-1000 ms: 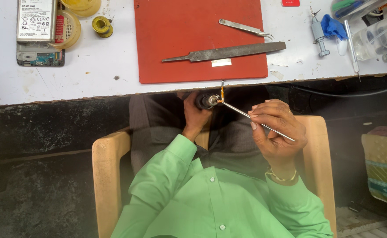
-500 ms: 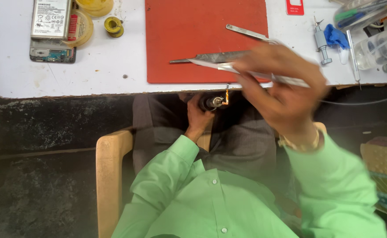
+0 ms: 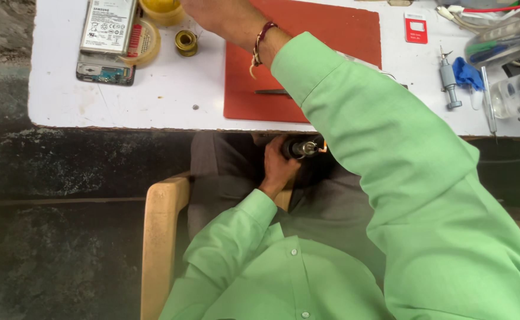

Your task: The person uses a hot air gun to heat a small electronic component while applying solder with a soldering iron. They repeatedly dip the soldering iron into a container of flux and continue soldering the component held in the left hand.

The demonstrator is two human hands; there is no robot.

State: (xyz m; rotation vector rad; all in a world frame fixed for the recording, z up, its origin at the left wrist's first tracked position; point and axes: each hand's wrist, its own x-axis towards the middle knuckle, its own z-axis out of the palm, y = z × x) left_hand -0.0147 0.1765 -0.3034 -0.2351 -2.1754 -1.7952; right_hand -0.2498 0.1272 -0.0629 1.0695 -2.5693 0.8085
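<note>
Your right arm crosses the whole red mat (image 3: 331, 35), and that reach sets the risk: the green sleeve rides over the file (image 3: 272, 92) lying on the mat, so lift the forearm clear instead of dragging it across. Your right hand (image 3: 212, 13) sits beyond the mat's far left corner, beside the yellow tub (image 3: 162, 9) and the small solder spool (image 3: 185, 42). Come down onto whatever you are fetching from straight above, so the spool and the tub stay where they stand.

Your left hand (image 3: 278, 169) is below the mat's near edge, under the tabletop (image 3: 123, 101) rim and over your lap, with its fingers wrapped around a small dark cylindrical tool (image 3: 300, 148). Keep that grip firm and the tool's metal tip, with its orange bit, pointed away from your leg and sleeve while your eyes are on the other hand.

Much is out of sight. The right hand's fingers are cut off by the top edge, so I cannot tell whether they are spread, pinched or holding anything. The sleeve hides most of the file, and what the dark tool is cannot be made out.
</note>
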